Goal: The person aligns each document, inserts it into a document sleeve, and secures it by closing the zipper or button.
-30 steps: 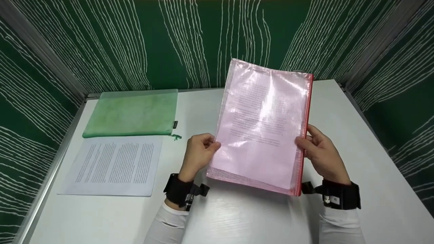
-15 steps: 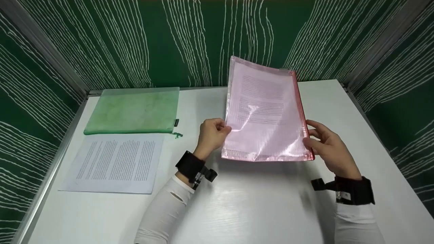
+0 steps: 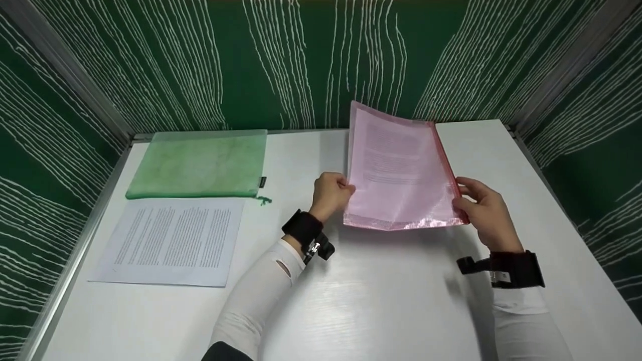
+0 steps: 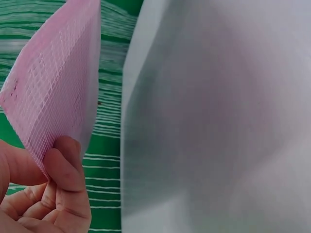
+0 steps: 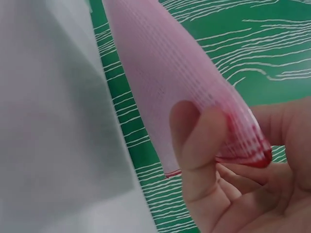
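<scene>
A pink mesh zip pouch (image 3: 401, 175) with a printed sheet (image 3: 393, 155) inside is held up over the table, its top tilted away. My left hand (image 3: 332, 194) pinches its left edge between thumb and fingers; the left wrist view shows the mesh corner (image 4: 53, 92) in that grip. On the other side my right hand (image 3: 486, 213) pinches the red right edge near the lower corner. The right wrist view shows the fingertips (image 5: 204, 133) against the pouch's back. A green zip pouch (image 3: 200, 163) lies at the back left, with a printed paper (image 3: 168, 243) in front of it.
The white table (image 3: 371, 296) runs under everything, with green, white-streaked walls (image 3: 271, 65) behind and at both sides. A black tag (image 3: 262, 182) and a green zipper pull (image 3: 264, 200) stick out from the green pouch's right side.
Both hands have carried the pink pouch away from the person and slightly right. Its top has tipped back and its lower edge now sits farther up the view. The green pouch and paper stay put.
</scene>
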Motion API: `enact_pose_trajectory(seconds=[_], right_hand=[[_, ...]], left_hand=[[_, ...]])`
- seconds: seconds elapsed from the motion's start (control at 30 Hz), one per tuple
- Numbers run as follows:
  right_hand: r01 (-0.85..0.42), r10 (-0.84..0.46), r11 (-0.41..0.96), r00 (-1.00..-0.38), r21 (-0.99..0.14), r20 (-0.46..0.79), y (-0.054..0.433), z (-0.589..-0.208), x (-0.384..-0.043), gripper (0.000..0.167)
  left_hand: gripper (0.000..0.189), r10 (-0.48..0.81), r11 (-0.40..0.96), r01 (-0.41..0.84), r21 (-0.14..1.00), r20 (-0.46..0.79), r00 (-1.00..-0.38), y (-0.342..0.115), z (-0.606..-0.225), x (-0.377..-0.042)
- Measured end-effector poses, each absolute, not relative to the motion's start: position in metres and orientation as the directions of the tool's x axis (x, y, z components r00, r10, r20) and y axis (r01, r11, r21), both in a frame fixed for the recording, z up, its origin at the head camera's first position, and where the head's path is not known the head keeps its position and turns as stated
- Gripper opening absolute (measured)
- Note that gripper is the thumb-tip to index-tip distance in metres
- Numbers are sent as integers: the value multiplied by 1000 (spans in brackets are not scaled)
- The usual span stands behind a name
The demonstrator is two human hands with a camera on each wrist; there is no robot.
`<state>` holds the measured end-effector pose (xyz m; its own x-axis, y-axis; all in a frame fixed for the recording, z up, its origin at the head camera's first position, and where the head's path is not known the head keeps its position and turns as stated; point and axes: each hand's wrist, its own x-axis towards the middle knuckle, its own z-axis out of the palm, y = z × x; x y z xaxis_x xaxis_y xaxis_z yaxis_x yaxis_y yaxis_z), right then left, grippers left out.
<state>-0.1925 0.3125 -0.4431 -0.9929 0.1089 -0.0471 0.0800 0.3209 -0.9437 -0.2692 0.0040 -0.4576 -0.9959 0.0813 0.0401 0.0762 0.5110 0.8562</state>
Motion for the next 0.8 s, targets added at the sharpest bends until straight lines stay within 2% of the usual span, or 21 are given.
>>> enact_pose_trajectory(seconds=[0.1,0.37,0.57,0.8], right_hand=[[94,140,322,-989,-942,-51,314,-449,-195,55],[142,242,266,-967,-953,-77,318,-464,-201,52],[159,332,183,-939,-970,-91,318,-474,-205,44],[175,403,191,-911,-966,-86,318,-481,-210,30]], left_hand=[[17,70,523,25,852,-14,-997,9,-463,-272],[39,28,556,-124,822,-168,-985,19,-478,-279],[38,6,494,-202,845,-236,-972,26,-488,-282],[26,-10,527,-185,829,-212,-977,30,-491,-282]])
